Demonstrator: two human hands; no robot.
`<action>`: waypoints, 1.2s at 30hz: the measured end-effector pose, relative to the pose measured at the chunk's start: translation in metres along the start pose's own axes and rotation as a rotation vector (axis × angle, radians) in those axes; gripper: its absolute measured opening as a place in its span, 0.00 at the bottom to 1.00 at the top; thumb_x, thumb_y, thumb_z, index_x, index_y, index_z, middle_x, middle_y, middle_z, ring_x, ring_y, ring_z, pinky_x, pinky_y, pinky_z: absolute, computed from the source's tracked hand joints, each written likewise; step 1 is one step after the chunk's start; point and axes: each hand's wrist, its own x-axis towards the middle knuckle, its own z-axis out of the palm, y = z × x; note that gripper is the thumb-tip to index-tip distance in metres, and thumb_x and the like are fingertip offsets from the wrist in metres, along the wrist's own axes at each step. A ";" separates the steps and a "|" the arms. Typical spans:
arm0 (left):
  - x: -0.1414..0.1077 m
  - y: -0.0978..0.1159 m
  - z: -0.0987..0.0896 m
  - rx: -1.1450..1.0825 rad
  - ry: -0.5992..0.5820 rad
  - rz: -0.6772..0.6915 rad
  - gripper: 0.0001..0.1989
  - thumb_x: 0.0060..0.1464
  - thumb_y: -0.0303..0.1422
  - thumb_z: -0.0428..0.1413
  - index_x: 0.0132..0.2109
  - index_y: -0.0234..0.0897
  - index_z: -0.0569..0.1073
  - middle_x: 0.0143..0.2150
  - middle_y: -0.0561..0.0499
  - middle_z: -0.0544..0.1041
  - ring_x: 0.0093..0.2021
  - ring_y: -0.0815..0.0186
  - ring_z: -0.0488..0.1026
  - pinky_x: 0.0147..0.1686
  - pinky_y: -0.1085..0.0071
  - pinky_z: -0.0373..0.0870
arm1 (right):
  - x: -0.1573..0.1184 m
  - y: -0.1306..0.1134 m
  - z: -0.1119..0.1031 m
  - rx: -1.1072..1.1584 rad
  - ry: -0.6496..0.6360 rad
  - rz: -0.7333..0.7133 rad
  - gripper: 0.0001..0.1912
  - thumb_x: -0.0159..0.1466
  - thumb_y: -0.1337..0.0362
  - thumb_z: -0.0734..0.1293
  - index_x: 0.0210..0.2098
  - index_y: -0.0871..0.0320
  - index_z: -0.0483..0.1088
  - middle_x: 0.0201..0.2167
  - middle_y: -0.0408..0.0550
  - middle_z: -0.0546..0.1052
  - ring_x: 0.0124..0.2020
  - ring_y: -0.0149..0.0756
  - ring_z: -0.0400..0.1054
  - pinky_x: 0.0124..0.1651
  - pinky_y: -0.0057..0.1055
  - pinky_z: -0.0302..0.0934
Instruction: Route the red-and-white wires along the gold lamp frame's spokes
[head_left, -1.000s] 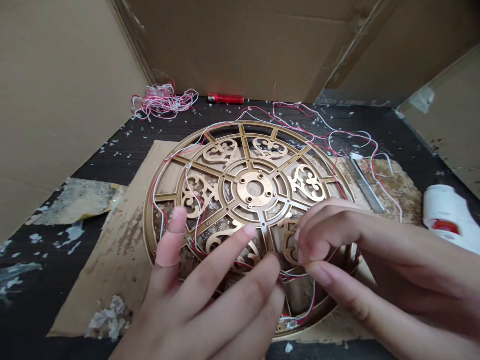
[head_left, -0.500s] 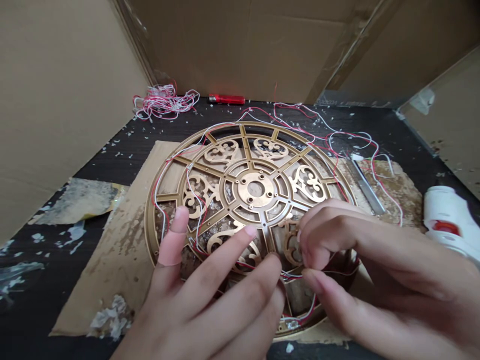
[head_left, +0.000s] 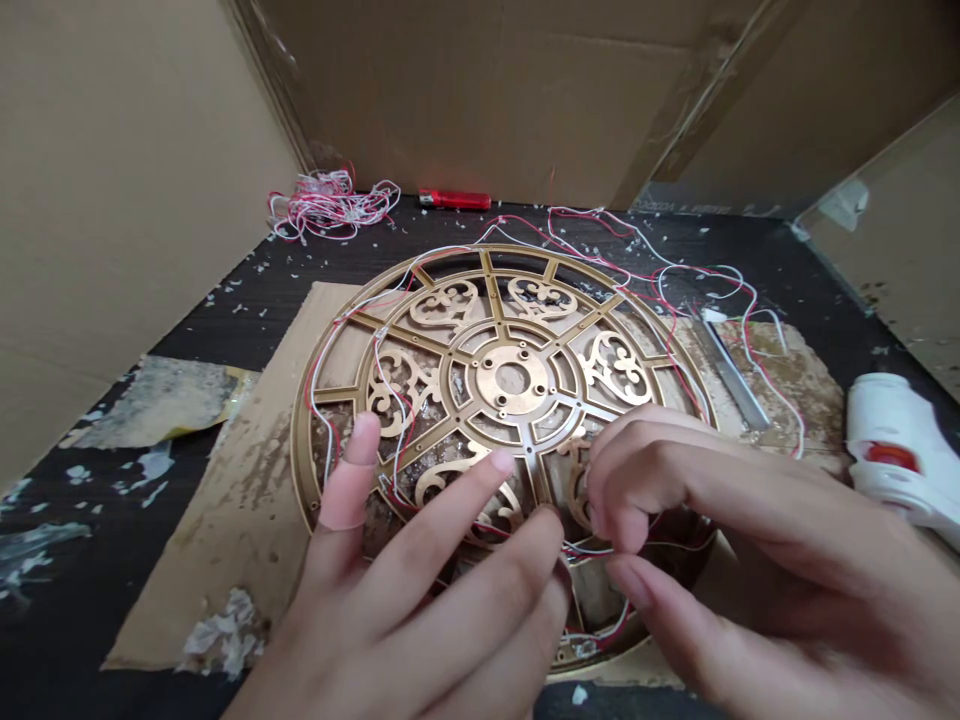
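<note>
A round gold-coloured lattice frame (head_left: 514,380) with scroll ornaments lies flat in front of me, red and white wires (head_left: 589,550) running along its rings. My left hand (head_left: 435,590) reaches over its near left part, two fingers stretched out. The nearer fingertips are bent down at the wires, which come out beside them; the thumb is hidden. My right hand (head_left: 697,540) is at the near right of the frame, fingers curled, with thumb and index finger close together on the wires. A short span of wire shows between the two hands.
Cardboard (head_left: 247,440) lies under the frame. A bundle of wire (head_left: 334,205) and a red lighter (head_left: 455,200) are at the back. To the right are a metal strip (head_left: 733,370) and a white device (head_left: 892,445). Cardboard walls (head_left: 465,90) enclose the dark table.
My right thumb and index finger have shifted slightly, with the thumb a little lower and farther from the index finger. My left hand has hardly moved.
</note>
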 end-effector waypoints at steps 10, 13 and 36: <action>0.001 0.002 -0.001 0.012 -0.020 -0.018 0.13 0.83 0.33 0.54 0.59 0.50 0.83 0.63 0.67 0.86 0.78 0.65 0.71 0.91 0.41 0.43 | -0.006 0.004 -0.003 -0.002 -0.005 0.027 0.25 0.75 0.39 0.78 0.42 0.55 0.80 0.35 0.52 0.75 0.40 0.45 0.77 0.40 0.31 0.81; 0.002 0.002 -0.001 0.007 -0.018 -0.023 0.12 0.83 0.33 0.54 0.58 0.50 0.83 0.63 0.67 0.86 0.77 0.65 0.72 0.91 0.41 0.42 | -0.007 0.004 -0.003 -0.002 -0.005 0.035 0.25 0.76 0.39 0.78 0.42 0.55 0.80 0.35 0.52 0.75 0.40 0.45 0.77 0.40 0.31 0.81; -0.013 0.004 0.000 0.165 -0.143 0.103 0.16 0.68 0.45 0.65 0.60 0.58 0.83 0.64 0.59 0.86 0.81 0.47 0.70 0.89 0.37 0.50 | -0.016 0.007 -0.002 0.241 -0.069 0.042 0.08 0.82 0.59 0.71 0.44 0.50 0.75 0.37 0.38 0.80 0.30 0.30 0.77 0.29 0.19 0.78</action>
